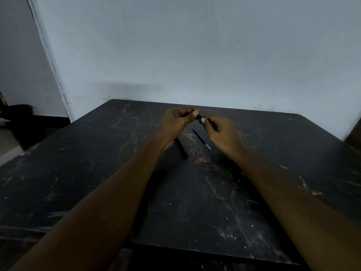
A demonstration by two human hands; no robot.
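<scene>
The pen seems to be in parts, not yet joined. Near the far edge of the tabletop (pixel 78 173), the left hand (pixel 176 122) and the right hand (pixel 220 133) both pinch one black pen piece (pixel 199 117) above the surface. Under them lie one black barrel (pixel 181 148) and, to its right, one blue refill (pixel 201 138): three parts in all

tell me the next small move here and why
Probably free the right hand and pick up the thin refill from the table. Both it and the left hand pinch a short black pen piece, while the refill and a black barrel lie loose beneath them.
</scene>
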